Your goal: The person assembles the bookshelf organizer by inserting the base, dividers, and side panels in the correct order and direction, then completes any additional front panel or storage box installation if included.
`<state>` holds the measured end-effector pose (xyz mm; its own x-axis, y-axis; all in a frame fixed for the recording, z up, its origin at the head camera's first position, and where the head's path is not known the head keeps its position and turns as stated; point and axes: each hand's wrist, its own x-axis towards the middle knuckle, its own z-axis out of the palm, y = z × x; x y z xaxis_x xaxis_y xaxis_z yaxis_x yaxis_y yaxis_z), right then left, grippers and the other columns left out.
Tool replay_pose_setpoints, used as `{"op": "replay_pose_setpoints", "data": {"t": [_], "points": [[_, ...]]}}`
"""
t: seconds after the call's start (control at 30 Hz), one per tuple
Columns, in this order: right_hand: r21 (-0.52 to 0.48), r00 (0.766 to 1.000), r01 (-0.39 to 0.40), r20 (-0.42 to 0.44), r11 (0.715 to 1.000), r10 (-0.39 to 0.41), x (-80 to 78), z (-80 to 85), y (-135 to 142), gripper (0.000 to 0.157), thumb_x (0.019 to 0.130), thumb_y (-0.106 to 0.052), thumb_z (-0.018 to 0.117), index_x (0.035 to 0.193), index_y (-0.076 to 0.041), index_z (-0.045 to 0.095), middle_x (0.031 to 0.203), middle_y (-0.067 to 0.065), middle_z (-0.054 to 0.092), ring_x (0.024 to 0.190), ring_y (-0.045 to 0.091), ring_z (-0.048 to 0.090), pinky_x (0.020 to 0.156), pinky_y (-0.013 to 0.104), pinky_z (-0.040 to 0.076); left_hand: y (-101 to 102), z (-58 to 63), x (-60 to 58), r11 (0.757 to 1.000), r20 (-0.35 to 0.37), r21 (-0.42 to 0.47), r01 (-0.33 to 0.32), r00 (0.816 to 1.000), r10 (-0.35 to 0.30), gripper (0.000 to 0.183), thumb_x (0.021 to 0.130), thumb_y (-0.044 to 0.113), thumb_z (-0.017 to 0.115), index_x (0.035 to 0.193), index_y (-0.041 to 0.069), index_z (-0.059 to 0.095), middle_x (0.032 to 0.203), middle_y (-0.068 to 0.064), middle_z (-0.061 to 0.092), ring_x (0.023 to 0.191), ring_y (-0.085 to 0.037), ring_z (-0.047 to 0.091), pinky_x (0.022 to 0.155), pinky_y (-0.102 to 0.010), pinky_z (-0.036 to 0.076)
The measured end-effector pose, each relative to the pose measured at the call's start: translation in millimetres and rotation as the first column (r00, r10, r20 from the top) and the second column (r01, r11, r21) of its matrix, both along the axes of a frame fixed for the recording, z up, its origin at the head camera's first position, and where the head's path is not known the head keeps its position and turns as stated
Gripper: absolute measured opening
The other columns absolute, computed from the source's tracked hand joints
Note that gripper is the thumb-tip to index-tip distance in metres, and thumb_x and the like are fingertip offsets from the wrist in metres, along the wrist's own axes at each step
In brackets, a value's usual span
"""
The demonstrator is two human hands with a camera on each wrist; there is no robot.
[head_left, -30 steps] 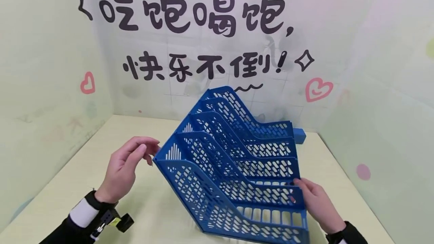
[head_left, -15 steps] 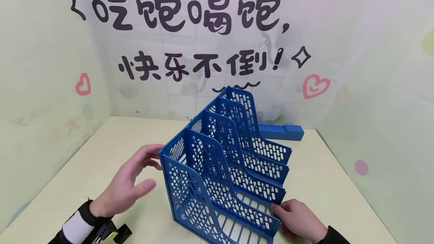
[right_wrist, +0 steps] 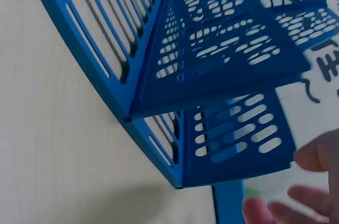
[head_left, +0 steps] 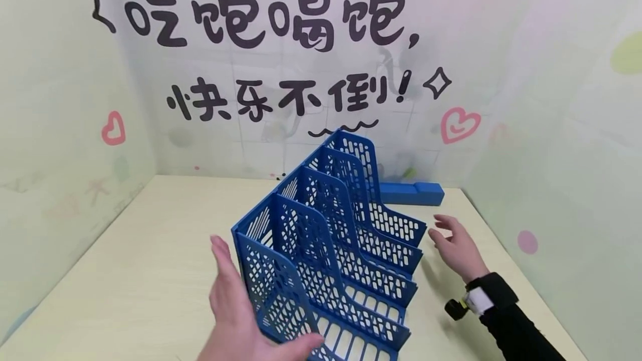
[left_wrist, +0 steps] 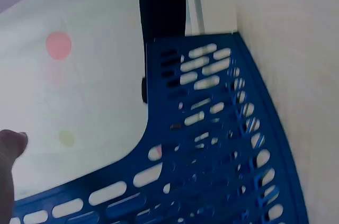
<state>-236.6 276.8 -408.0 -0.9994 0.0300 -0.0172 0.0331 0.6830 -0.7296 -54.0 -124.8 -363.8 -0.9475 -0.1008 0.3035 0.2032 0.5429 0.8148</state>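
A blue plastic desktop file rack point(head_left: 346, 205) stands on the table, its several perforated dividers stepping down toward the right. My left hand point(head_left: 238, 305) is beside its near left side panel, fingers straight and thumb spread out in front of that panel. In the left wrist view the thumb point(left_wrist: 8, 155) shows at the edge, with the slotted panel point(left_wrist: 159, 97) filling the middle. Near the rack's far right corner is my right hand point(head_left: 458, 249), fingers loosely bent. The right wrist view has those fingers point(right_wrist: 318, 152) right at the outer divider's corner point(right_wrist: 238, 166).
Behind the rack, a long blue block-like object point(head_left: 413, 194) lies by the back wall, partly hidden by the dividers. Printed walls enclose the pale wooden table point(head_left: 125, 283) at the back and both sides.
The rack has turned and settled onto the table. My right hand has let go of a divider's front end and moved to the far right corner; my left hand has come nearer along the side panel.
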Motion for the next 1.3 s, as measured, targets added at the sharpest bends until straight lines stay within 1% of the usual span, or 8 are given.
{"op": "replay_pose_setpoints", "data": {"t": [0.2, 0.4, 0.5, 0.63, 0.8, 0.97, 1.13, 1.3], "points": [[0.057, 0.997, -0.056, -0.051, 0.997, 0.059, -2.0, -13.9, -7.9, 0.043, 0.117, -0.033, 0.055, 0.144, -0.003, 0.068, 0.128, 0.022, 0.077, 0.1, 0.028, 0.075, 0.077, 0.032, 0.054, -0.7, -11.4, -15.6, 0.993, -0.017, -0.11, 0.039, 0.999, -0.042, 0.161, 0.08, 0.053, 0.091, 0.164, 0.013, -0.041, 0.177, -0.015, -0.039, 0.165, -0.059, -0.014, 0.121, -0.09, 0.002], [0.159, 0.98, -0.166, -0.08, 0.973, 0.18, 29.2, -3.6, -6.4, 0.024, 0.112, -0.025, 0.063, 0.12, -0.007, 0.077, 0.097, 0.004, 0.079, 0.076, 0.011, 0.068, 0.065, 0.029, 0.051, -42.7, -1.0, -63.5, 0.987, -0.053, -0.054, 0.153, 0.986, -0.156, 0.132, 0.087, 0.011, 0.071, 0.17, 0.024, -0.03, 0.179, -0.005, -0.035, 0.169, -0.045, -0.016, 0.126, -0.084, 0.006], [0.177, 0.957, -0.262, -0.082, 0.949, 0.279, 48.7, 0.6, -8.5, 0.013, 0.109, -0.02, 0.067, 0.111, -0.01, 0.076, 0.088, -0.003, 0.075, 0.07, 0.004, 0.063, 0.062, 0.026, 0.051, -64.0, 3.0, -96.9, 0.962, -0.142, 0.039, 0.271, 0.954, -0.263, 0.126, 0.085, -0.007, 0.062, 0.175, 0.029, -0.018, 0.186, -0.008, -0.015, 0.171, -0.041, 0.007, 0.129, -0.072, 0.023], [0.204, 0.916, -0.375, -0.073, 0.905, 0.396, 69.3, 4.7, -15.9, 0.007, 0.107, -0.022, 0.072, 0.102, -0.017, 0.071, 0.081, -0.01, 0.07, 0.068, -0.001, 0.058, 0.06, 0.024, 0.05, -88.4, 4.2, -131.4, 0.867, -0.185, 0.158, 0.472, 0.877, -0.443, 0.116, 0.087, -0.019, 0.047, 0.177, 0.033, -0.006, 0.177, -0.019, 0.024, 0.144, -0.037, 0.054, 0.104, -0.054, 0.062], [0.192, 0.884, -0.458, 0.0, 0.868, 0.467, 82.6, 11.4, -24.9, 0.02, 0.107, -0.035, 0.073, 0.094, -0.021, 0.067, 0.075, -0.015, 0.065, 0.064, -0.001, 0.055, 0.057, 0.023, 0.047, -104.1, 1.0, -156.6, 0.789, -0.144, 0.213, 0.576, 0.818, -0.557, 0.106, 0.094, -0.017, 0.041, 0.177, 0.03, -0.005, 0.165, -0.029, 0.032, 0.129, -0.025, 0.063, 0.095, -0.036, 0.065], [0.225, 0.905, -0.408, -0.028, 0.885, 0.424, 75.8, 33.2, -18.0, 0.033, 0.113, -0.045, 0.061, 0.089, -0.024, 0.069, 0.073, -0.015, 0.063, 0.067, 0.0, 0.057, 0.06, 0.024, 0.047, -100.8, 14.6, -169.8, 0.85, -0.14, 0.146, 0.506, 0.861, -0.488, 0.09, 0.108, -0.001, 0.048, 0.178, 0.022, -0.004, 0.179, -0.024, 0.017, 0.154, -0.039, 0.04, 0.117, -0.042, 0.054], [0.091, 0.921, -0.287, -0.248, 0.954, 0.301, 25.9, 82.8, -19.0, 0.038, 0.12, -0.034, 0.048, 0.132, -0.009, 0.073, 0.114, 0.011, 0.078, 0.1, 0.019, 0.073, 0.079, 0.024, 0.06, -103.8, 63.0, -186.0, 0.946, -0.117, 0.075, 0.316, 0.945, -0.306, 0.066, 0.12, 0.033, 0.035, 0.178, 0.013, 0.008, 0.185, -0.013, 0.017, 0.17, -0.041, 0.02, 0.136, -0.065, 0.019], [-0.251, 0.957, -0.268, -0.179, 0.93, 0.227, -39.3, 125.6, -41.8, 0.061, 0.12, -0.047, 0.039, 0.162, -0.003, 0.05, 0.163, 0.02, 0.055, 0.146, 0.038, 0.057, 0.12, 0.041, 0.052, -107.3, 95.2, -210.8, 0.934, 0.071, 0.21, 0.29, 0.948, -0.31, 0.071, 0.119, 0.053, 0.018, 0.17, 0.007, 0.036, 0.166, -0.017, 0.054, 0.155, -0.035, 0.049, 0.133, -0.059, 0.032]]}}
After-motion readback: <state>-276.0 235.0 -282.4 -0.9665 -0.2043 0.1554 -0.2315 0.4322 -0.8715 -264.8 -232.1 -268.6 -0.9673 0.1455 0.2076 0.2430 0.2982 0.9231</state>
